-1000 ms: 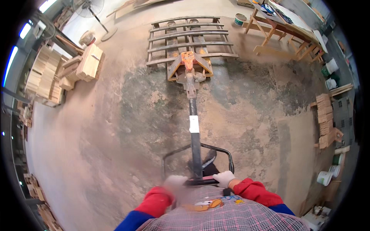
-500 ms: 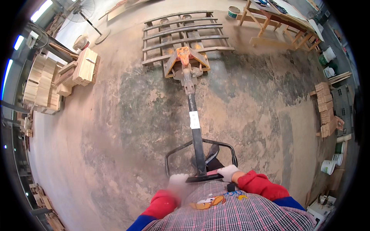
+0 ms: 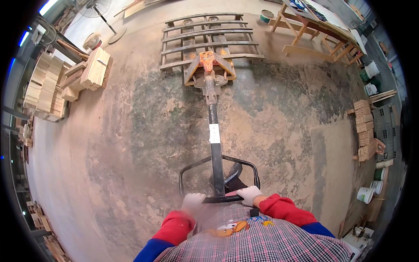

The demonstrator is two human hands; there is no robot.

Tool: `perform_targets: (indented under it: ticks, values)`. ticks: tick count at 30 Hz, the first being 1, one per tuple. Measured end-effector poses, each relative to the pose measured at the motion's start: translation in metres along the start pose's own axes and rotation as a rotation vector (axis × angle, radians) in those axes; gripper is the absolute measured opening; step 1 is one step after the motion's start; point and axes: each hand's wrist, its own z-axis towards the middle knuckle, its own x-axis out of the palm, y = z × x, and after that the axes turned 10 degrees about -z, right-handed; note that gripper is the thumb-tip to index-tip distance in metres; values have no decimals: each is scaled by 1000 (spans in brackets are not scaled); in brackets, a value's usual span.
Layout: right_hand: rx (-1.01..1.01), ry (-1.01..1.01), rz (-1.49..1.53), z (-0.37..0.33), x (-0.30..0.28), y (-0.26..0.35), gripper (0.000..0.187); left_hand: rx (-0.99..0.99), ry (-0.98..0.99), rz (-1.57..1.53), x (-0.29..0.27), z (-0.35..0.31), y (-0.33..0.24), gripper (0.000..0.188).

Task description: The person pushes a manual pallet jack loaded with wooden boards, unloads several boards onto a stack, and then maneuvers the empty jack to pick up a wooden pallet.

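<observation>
Both my hands, in white gloves, are closed on the black handle loop (image 3: 223,199) of a pallet jack close to my waist. My left hand (image 3: 193,202) holds the left part of its near bar, partly blurred. My right hand (image 3: 249,194) wraps the right end of that bar. A long black shaft (image 3: 214,148) with a white label runs away from me to the worn orange-yellow body of the pallet jack (image 3: 208,63). Its forks reach under a slatted pallet (image 3: 209,32) that bears no load. A dark shoe (image 3: 234,170) shows through the loop.
Stacked wooden pieces (image 3: 43,87) and a standing fan (image 3: 104,24) are at the left. A wooden workbench (image 3: 318,26) stands far right, a green-and-white bucket (image 3: 266,16) beside it. Along the right lie stacked wood blocks (image 3: 365,126) and white buckets (image 3: 365,194). The floor (image 3: 270,131) is stained.
The handle and both my hands have shifted a little to the left in the picture. The view has turned slightly. My grip is the same, and the pallet still sits over the forks.
</observation>
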Motion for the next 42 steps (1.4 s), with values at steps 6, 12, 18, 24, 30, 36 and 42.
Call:
perform_targets:
  ticks: [6,12,18,24,30,36,42]
  values:
    - [-14,-152,33,-43,-125,5,28,124,-176,80,-112,7,-25,14]
    - [-7,-645,-49,-67,-198,-1,27,152,-703,298,-170,28,-60,14]
    - [3,-210,-37,-33,-13,0,23,-53,-211,4,3,-11,-32,21]
    - [-88,262,75,-16,-48,-14,31,11,249,-91,-81,14,-45,31]
    - [-143,18,201,-65,-254,-26,27,159,-618,154,-205,26,-63,22]
    - [-141,297,112,-38,-159,-26,41,169,-595,115,-98,4,-46,10]
    - [77,442,70,20,30,-21,52,-173,50,-45,15,8,-23,17]
